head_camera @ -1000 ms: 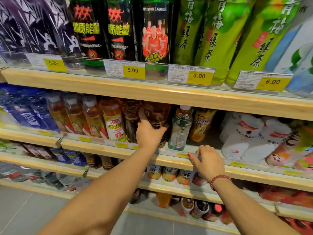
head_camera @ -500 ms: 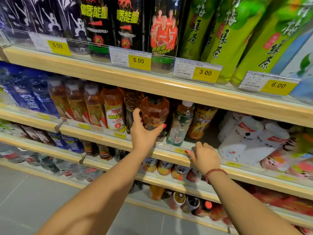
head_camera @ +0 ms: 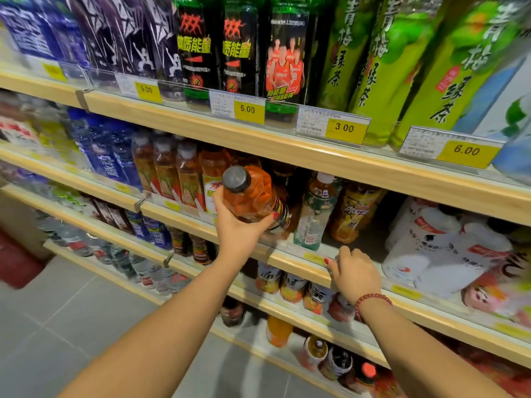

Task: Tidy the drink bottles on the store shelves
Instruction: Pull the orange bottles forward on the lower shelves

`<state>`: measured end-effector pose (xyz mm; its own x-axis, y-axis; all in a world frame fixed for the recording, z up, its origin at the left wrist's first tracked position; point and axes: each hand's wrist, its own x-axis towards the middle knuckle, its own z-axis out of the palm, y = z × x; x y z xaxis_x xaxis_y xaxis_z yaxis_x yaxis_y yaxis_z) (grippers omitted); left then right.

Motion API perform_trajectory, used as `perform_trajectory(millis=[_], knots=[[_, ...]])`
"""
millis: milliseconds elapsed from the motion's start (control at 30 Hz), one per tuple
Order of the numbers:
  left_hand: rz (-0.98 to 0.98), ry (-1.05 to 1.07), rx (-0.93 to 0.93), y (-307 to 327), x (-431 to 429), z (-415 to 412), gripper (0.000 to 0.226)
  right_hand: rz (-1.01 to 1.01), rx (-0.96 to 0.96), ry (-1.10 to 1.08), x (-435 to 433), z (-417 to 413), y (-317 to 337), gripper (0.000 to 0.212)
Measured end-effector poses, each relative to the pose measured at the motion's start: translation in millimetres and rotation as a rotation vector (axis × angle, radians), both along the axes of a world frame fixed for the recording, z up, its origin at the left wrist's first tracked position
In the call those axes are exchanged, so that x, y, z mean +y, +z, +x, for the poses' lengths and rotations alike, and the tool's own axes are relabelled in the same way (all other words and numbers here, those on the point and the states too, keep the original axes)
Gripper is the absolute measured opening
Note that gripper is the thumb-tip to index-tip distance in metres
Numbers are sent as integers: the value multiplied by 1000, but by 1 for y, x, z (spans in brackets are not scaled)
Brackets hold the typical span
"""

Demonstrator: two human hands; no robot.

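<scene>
A tall store shelf unit with light wooden board edges point(head_camera: 287, 145) fills nearly the whole view, and a grey tiled floor point(head_camera: 57, 326) lies at the lower left. On the upper board stand big green plastic tea bottles point(head_camera: 382, 67) at the right. Beside them, to the left, are tall black energy drink bottles with red and yellow print point(head_camera: 238, 53).

On the middle shelf point(head_camera: 178, 222), at the far right, lie large white plastic jugs with red labels point(head_camera: 431, 248), leaning on their sides. At the left of this shelf stands a row of blue-labelled bottles point(head_camera: 109, 156), and next to it a row of amber drink bottles with white caps point(head_camera: 166, 173).

The orange plastic drink bottle point(head_camera: 253, 196) is in front of the middle shelf and tilted, with its top toward the camera. The left hand point(head_camera: 238, 228) grips it from below, thumb on one side and fingers round the other. The right hand point(head_camera: 355, 274) holds the front edge of the middle shelf with bent fingers.

Just right of the held bottle stands a small bottle with a green label and white cap point(head_camera: 314, 214), then a yellow-labelled bottle point(head_camera: 353, 214). A red bead bracelet point(head_camera: 370, 300) is on the right wrist. Yellow price tags point(head_camera: 344, 128) sit on the upper board. The held bottle has a grey round cap point(head_camera: 236, 179).
</scene>
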<state>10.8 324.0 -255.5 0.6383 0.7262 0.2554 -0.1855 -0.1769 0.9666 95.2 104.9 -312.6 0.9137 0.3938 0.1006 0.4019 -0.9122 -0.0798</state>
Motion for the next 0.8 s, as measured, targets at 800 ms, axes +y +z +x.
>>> perform_trajectory(millis=[800], knots=[[348,-227,454,-4,9,-83,82,1164,949,427,96,-58,60,76]])
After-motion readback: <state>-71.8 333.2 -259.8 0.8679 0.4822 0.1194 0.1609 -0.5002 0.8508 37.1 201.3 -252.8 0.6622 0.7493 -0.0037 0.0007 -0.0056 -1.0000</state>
